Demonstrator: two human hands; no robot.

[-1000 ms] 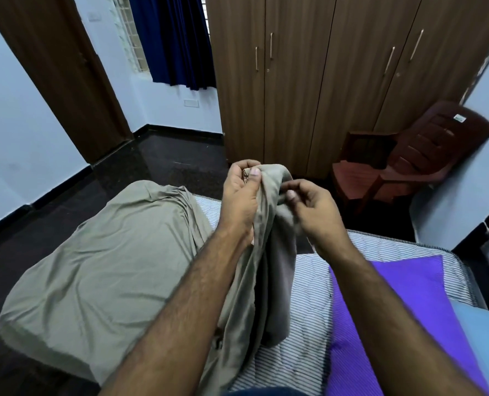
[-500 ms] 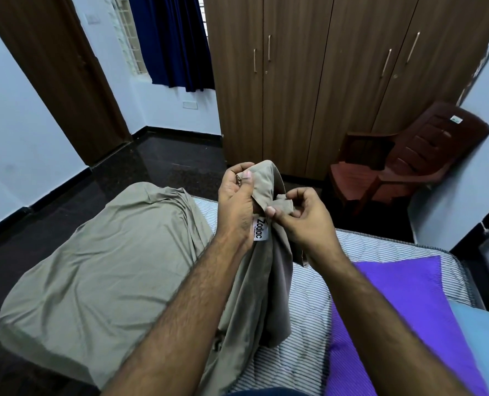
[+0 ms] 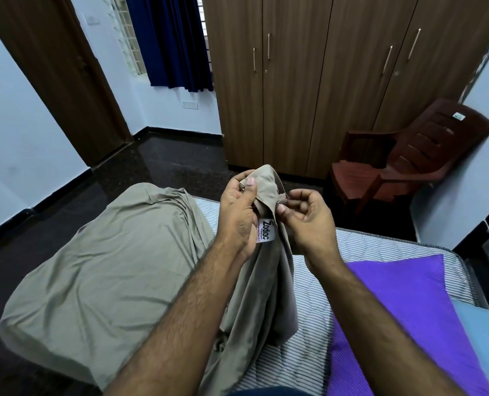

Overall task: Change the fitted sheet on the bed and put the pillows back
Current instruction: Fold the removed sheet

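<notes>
Head view: olive fitted sheet (image 3: 100,270), wrinkled, white label showing; left hand (image 3: 241,208) grips corner, right hand (image 3: 306,221) pinches hem.

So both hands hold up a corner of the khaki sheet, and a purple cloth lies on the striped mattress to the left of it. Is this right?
Not quite. The head view shows the purple cloth to the right of the khaki sheet, not the left. The rest holds: left hand and right hand hold up a corner, above the striped mattress.
</notes>
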